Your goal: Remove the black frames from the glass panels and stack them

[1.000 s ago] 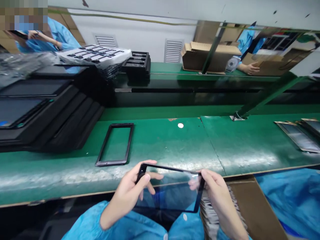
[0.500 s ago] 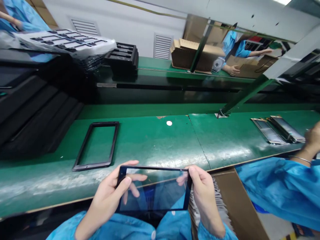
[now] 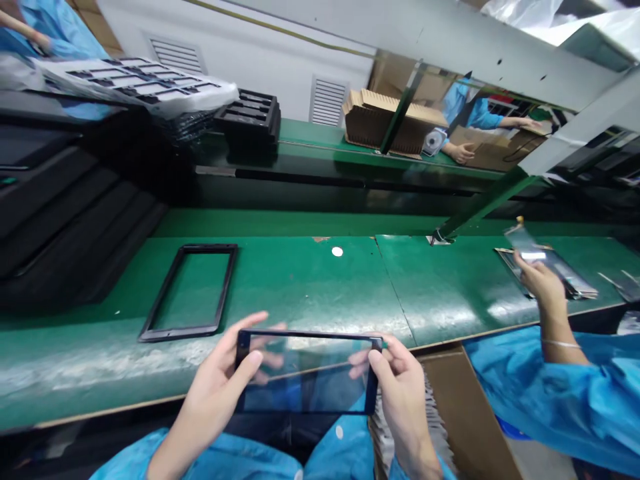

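Note:
Between my two hands is a clear tablet screen glass with a black border, held level in front of my body at the bench's near edge. My left hand grips its left end, the thumb on the front and the fingers behind, visible through the glass. Its right end is pinched by my right hand, thumb on the border and fingertips showing through from behind. To the left, beyond my left hand, a black rectangular frame lies flat on the green bench.
Black trays are stacked at left. A co-worker's hand at right holds a thin panel above a pile of panels. A cardboard box with white dividers stands by my right arm. A slanted post rises from the bench.
The glass has tilted slightly in my hands, and my right thumb has moved inward from the corner onto the side border. The co-worker's hand has reached left, lifting a panel.

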